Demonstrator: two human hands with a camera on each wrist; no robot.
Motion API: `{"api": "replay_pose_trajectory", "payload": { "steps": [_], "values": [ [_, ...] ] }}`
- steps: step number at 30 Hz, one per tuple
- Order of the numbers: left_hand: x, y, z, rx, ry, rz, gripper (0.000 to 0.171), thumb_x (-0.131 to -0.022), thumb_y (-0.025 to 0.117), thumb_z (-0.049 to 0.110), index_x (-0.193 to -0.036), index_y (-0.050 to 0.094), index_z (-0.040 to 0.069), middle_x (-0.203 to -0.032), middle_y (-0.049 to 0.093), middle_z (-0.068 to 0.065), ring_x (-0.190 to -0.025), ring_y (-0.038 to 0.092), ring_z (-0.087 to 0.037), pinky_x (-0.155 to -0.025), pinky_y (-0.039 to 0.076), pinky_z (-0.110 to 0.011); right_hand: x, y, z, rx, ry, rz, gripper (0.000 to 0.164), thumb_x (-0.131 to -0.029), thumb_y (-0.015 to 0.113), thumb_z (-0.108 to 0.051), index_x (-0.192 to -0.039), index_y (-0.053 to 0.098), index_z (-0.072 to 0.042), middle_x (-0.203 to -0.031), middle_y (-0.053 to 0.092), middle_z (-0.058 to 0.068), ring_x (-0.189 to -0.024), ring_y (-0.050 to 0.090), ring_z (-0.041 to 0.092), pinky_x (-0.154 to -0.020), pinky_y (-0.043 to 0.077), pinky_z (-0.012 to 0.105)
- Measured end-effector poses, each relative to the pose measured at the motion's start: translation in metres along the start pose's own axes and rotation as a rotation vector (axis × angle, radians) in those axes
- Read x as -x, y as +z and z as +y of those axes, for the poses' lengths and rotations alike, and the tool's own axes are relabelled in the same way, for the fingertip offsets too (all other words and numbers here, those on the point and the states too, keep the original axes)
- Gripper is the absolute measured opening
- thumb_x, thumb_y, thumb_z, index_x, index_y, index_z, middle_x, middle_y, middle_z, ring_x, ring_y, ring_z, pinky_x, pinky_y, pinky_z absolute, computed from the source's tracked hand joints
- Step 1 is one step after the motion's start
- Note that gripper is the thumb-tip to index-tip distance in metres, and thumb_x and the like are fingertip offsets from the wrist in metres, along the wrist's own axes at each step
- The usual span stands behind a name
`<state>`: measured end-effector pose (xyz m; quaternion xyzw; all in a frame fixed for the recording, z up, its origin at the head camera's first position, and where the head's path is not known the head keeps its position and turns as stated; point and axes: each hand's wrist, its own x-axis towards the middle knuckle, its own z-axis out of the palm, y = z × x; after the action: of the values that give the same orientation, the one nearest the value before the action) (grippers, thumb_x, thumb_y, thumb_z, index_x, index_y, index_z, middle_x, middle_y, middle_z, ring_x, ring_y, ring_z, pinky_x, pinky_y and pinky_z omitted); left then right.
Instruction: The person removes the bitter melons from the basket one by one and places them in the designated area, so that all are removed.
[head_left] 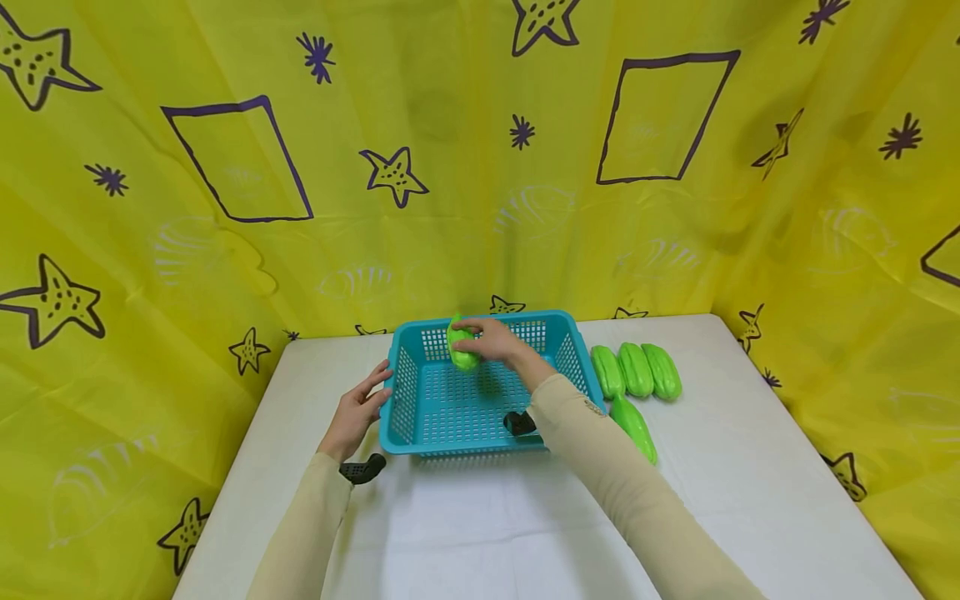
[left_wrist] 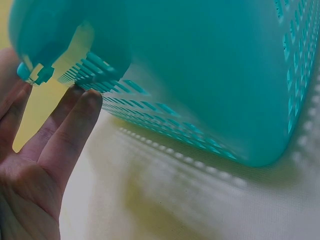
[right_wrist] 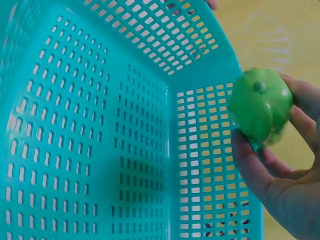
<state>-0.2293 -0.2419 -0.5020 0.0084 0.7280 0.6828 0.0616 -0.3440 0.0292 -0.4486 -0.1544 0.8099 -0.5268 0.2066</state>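
A turquoise plastic basket (head_left: 480, 451) with lattice walls stands on the table. My right hand (head_left: 491, 340) holds a glossy green ribbed vegetable (head_left: 461, 343) over the back part of the basket. In the right wrist view, the thumb and fingers pinch the vegetable (right_wrist: 260, 102) from its sides, with its stubby stem end facing the camera. At the basket's left side is my left hand (head_left: 360, 412), its fingers extended against the rim. The left wrist view shows those fingers (left_wrist: 70, 132) touching the wall (left_wrist: 200, 75) from outside.
Right of the basket, several similar green vegetables (head_left: 636, 369) lie on the white table (head_left: 480, 533); one of them (head_left: 633, 427) lies in front of the others, partly behind the right sleeve. A yellow patterned curtain (head_left: 450, 250) encloses the table at the back and sides.
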Motion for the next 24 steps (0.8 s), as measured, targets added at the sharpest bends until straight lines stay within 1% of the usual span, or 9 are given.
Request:
{"api": "replay_pose_trajectory", "payload": {
  "steps": [3,6,8,10,14,16,18,21,24],
  "values": [
    [0.000,0.000,0.000,0.004,0.000,0.005,0.049,-0.102,0.054,0.014,-0.148,0.041,0.004,-0.160,0.026,0.005,-0.137,0.040,-0.030,-0.098,0.049,-0.033,0.004,-0.003,-0.004,-0.030,-0.001,0.059,0.050,-0.091,0.071,-0.023,-0.138,0.057,-0.016,-0.133,0.048,0.018,-0.099,0.061,0.026,-0.079,0.057,0.034],
    [0.000,0.000,0.000,0.008,0.000,0.002,0.049,-0.102,0.054,0.014,-0.148,0.041,0.004,-0.160,0.026,0.005,-0.138,0.040,-0.030,-0.098,0.049,-0.032,0.008,-0.006,-0.007,-0.061,-0.011,0.098,0.051,-0.091,0.071,-0.024,-0.139,0.056,-0.017,-0.133,0.047,0.018,-0.099,0.061,0.026,-0.083,0.056,0.040],
    [0.001,0.000,0.000,0.010,0.002,0.000,0.049,-0.102,0.054,0.013,-0.148,0.041,0.004,-0.160,0.026,0.005,-0.138,0.040,-0.030,-0.098,0.049,-0.032,0.011,-0.008,-0.008,-0.076,-0.025,0.112,0.051,-0.091,0.071,-0.024,-0.139,0.056,-0.017,-0.134,0.046,0.018,-0.098,0.061,0.026,-0.086,0.055,0.045],
    [0.001,0.000,0.000,0.008,0.003,-0.002,0.049,-0.102,0.053,0.013,-0.148,0.041,0.004,-0.160,0.026,0.005,-0.138,0.040,-0.030,-0.098,0.049,-0.031,0.014,-0.010,-0.008,-0.085,-0.039,0.123,0.050,-0.091,0.071,-0.023,-0.139,0.056,-0.017,-0.136,0.046,0.019,-0.098,0.062,0.026,-0.087,0.054,0.047],
    [0.001,0.000,0.000,0.003,0.006,-0.003,0.049,-0.102,0.053,0.014,-0.148,0.041,0.004,-0.160,0.026,0.006,-0.137,0.040,-0.030,-0.099,0.048,-0.033,0.022,-0.013,-0.009,-0.093,-0.055,0.139,0.050,-0.091,0.071,-0.024,-0.139,0.056,-0.020,-0.134,0.048,0.017,-0.099,0.062,0.025,-0.083,0.056,0.041],
    [0.001,0.000,0.001,-0.006,0.010,-0.005,0.049,-0.102,0.053,0.014,-0.148,0.041,0.004,-0.160,0.025,0.005,-0.137,0.040,-0.031,-0.100,0.048,-0.035,0.027,-0.014,-0.009,-0.089,-0.065,0.140,0.050,-0.092,0.070,-0.025,-0.139,0.055,-0.021,-0.136,0.049,0.016,-0.102,0.062,0.026,-0.081,0.056,0.039],
    [0.001,0.000,0.001,-0.018,0.010,-0.007,0.049,-0.102,0.053,0.015,-0.148,0.041,0.004,-0.161,0.025,0.005,-0.137,0.040,-0.031,-0.101,0.046,-0.038,0.031,-0.016,-0.008,-0.093,-0.076,0.134,0.051,-0.093,0.069,-0.026,-0.141,0.054,-0.021,-0.138,0.049,0.015,-0.107,0.061,0.028,-0.081,0.056,0.039],
    [0.001,0.000,0.002,-0.025,0.008,-0.007,0.050,-0.102,0.053,0.016,-0.148,0.040,0.004,-0.161,0.024,0.005,-0.137,0.040,-0.031,-0.103,0.045,-0.042,0.038,-0.018,-0.009,-0.102,-0.098,0.125,0.051,-0.094,0.067,-0.025,-0.143,0.051,-0.020,-0.143,0.046,0.013,-0.117,0.057,0.032,-0.085,0.055,0.040],
    [0.001,0.001,0.002,-0.029,0.005,-0.002,0.050,-0.102,0.054,0.016,-0.148,0.041,0.004,-0.161,0.024,0.005,-0.137,0.041,-0.031,-0.103,0.045,-0.042,0.044,-0.021,-0.008,-0.124,-0.108,0.119,0.051,-0.095,0.067,-0.024,-0.143,0.050,-0.020,-0.146,0.044,0.013,-0.123,0.054,0.033,-0.087,0.055,0.041]
  ]
}}
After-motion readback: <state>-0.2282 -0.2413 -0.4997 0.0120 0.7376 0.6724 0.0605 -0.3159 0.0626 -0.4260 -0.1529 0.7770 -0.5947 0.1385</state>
